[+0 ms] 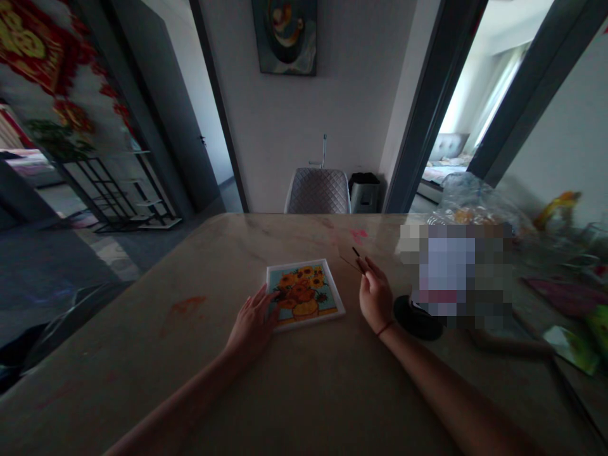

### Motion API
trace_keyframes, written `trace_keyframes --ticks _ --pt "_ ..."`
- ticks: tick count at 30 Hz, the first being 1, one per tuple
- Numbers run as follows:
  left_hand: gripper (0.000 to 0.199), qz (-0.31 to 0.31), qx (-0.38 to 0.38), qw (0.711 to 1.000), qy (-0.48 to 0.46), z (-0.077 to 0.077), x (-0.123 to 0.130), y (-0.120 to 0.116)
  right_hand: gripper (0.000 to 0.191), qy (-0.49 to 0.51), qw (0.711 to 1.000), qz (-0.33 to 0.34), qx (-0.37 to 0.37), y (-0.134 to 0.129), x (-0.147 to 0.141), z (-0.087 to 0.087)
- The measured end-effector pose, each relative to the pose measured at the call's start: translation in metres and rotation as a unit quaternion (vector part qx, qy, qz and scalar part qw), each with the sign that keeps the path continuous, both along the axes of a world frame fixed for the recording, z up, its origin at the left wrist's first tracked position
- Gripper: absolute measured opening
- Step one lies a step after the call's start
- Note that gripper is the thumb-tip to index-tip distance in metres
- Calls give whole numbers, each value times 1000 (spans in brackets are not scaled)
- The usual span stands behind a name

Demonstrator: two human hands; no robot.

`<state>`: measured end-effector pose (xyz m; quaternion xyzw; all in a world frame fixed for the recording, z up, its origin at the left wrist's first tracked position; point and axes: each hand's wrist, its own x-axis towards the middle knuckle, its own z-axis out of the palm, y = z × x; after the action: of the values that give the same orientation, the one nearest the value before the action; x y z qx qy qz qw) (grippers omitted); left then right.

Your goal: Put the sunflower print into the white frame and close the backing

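A small white-framed sunflower picture [304,292] lies flat on the table, showing orange and yellow flowers in a vase on a light blue ground. My left hand [254,320] rests at its left edge, with fingers stretched out and the fingertips over the picture. To the right of the frame, my right hand [375,294] is closed and raised slightly, apart from the picture. Thin dark stick-like pieces [356,252] stick out past its fingertips toward the far left; their exact kind is too small to tell.
Right of my right hand are a round black object [418,318], a blurred-out patch and a clear plastic bag [475,202]. More clutter lines the table's right side. A quilted chair [318,190] stands beyond the far edge of the table [190,367], beside a bin [364,193].
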<state>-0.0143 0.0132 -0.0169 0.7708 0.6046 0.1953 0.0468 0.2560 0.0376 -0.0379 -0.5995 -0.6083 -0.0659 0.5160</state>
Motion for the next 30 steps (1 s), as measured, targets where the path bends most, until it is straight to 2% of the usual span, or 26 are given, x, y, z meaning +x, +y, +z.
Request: trace_keyframes --ticks 3,8,14,23,30 --pt "40 -5 3 1000 5 -1 -1 1 42 -37 995 -45 -86 7 10 -6" --pt "41 -9 1 1000 9 0 -2 1 45 -108 976 -58 -183 9 12 -11" --pt "42 -11 -1 1000 6 1 -1 -1 47 -143 966 -66 -207 9 8 -11" --pt "41 -11 7 1000 5 0 -1 0 47 -150 946 -61 -282 5 2 1" --pt "42 -12 1 1000 7 0 -2 1 50 -149 928 -90 -330 3 -3 6"
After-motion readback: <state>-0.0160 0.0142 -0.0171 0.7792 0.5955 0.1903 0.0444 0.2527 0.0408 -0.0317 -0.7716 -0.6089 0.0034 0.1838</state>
